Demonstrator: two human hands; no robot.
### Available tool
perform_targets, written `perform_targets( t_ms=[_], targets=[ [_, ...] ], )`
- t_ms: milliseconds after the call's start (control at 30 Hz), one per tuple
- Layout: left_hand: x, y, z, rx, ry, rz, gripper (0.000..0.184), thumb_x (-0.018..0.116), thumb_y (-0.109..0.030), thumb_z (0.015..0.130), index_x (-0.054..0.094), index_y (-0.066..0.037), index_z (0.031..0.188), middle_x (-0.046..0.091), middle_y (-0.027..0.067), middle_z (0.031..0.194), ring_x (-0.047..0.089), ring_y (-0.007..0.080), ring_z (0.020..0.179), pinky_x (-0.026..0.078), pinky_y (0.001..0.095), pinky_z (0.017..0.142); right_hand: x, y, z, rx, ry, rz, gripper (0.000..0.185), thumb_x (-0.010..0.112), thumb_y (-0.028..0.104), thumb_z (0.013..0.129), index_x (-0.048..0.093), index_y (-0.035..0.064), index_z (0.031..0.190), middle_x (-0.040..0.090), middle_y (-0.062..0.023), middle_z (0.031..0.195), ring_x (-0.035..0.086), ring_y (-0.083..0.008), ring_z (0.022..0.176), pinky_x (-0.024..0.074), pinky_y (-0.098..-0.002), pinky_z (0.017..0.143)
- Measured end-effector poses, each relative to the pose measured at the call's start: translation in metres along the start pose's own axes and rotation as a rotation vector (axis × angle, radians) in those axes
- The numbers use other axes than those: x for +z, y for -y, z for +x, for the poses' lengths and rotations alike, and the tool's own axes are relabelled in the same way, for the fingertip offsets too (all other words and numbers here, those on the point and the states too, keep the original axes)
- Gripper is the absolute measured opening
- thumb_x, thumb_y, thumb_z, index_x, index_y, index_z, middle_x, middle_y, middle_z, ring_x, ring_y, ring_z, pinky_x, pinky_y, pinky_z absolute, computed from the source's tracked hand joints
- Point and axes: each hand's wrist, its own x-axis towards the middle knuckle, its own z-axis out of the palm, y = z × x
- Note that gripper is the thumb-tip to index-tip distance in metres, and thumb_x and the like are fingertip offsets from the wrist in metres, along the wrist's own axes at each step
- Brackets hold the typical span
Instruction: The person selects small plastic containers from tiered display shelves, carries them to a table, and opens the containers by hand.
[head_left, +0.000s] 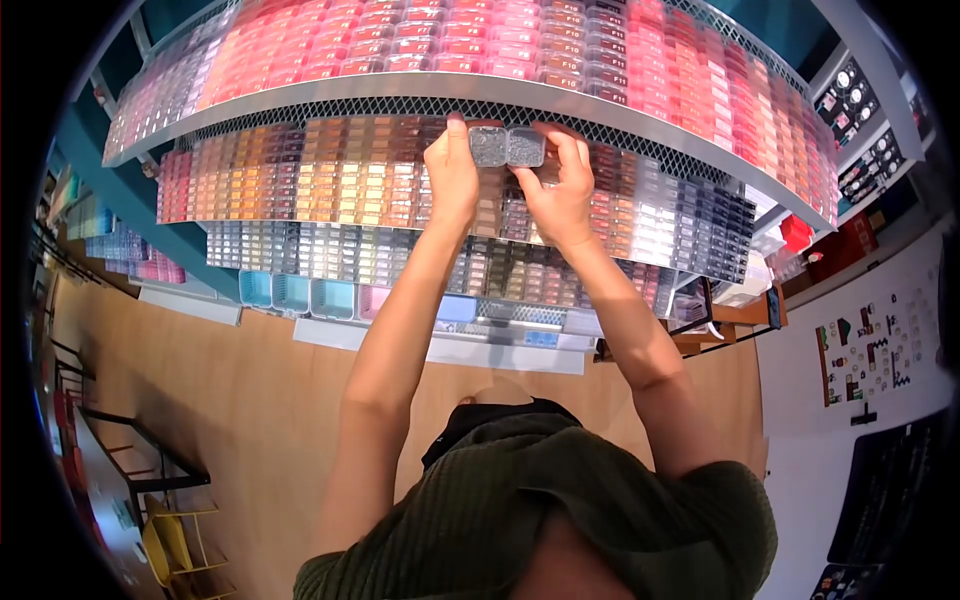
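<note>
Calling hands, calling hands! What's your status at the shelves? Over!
Left hand, holding left box. Right hand, holding right box. Boxes small, see-through, side by side, greyish inside. Nothing seen blocking; upper shelf edge just above in view.

Teal baskets (332, 300) lining up above a pale wooden floor (250, 380)

Farther right in the same low row, a pink basket (373, 301) and a periwinkle basket (457, 309) are showing. At the lower left, a yellow chair (165, 545) is standing near a black metal frame (175, 483) — both sitting toward the edge of the view. On the right, a red object (797, 234) is resting near some brown woodwork (745, 315) — and a white surface (790, 390) is carrying small coloured pieces (844, 327) above a black panel (880, 490)
</note>
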Motion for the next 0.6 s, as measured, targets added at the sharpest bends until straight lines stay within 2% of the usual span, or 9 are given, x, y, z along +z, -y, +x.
perform_targets(
  t_ms=[333, 433, 600],
  targets=[
    [0.013, -0.008, 0.001, -0.019, 0.046, -0.027, 0.054, 0.037, -0.038, 0.108, 0.071, 0.003, 0.1, 0.071, 0.0067, 0.092, 0.063, 0.0119, 0.081, 0.05, 0.0289, 0.077, -0.009, -0.002, 0.003, -0.054, -0.055, -0.031, 0.05, 0.081, 0.004, 0.075, 0.06, 0.0021, 0.12, 0.057, -0.0101, 0.113, 0.063, -0.0209, 0.098, 0.0526, -0.0314, 0.086],
    [0.015, -0.012, -0.001, -0.041, 0.053, -0.044, 0.053, 0.037, -0.038, 0.108, 0.071, 0.003, 0.103, 0.071, 0.0075, 0.094, 0.063, 0.0121, 0.082, 0.05, 0.029, 0.077, -0.013, 0.005, 0.004, -0.038, -0.055, 0.002, 0.049, 0.08, 0.004, 0.073, 0.06, 0.0031, 0.118, 0.057, -0.0128, 0.112, 0.063, -0.027, 0.097, 0.054, -0.0346, 0.083],
    [0.018, -0.016, -0.003, -0.096, 0.08, -0.115, 0.053, 0.036, -0.037, 0.108, 0.069, 0.004, 0.106, 0.07, 0.0087, 0.097, 0.064, 0.0137, 0.084, 0.05, 0.0294, 0.077, -0.02, 0.006, 0.003, -0.087, -0.05, -0.061, 0.052, 0.078, 0.001, 0.073, 0.059, 0.0049, 0.121, 0.055, -0.0135, 0.112, 0.061, -0.0283, 0.099, 0.0538, -0.0349, 0.082]
  ],
)
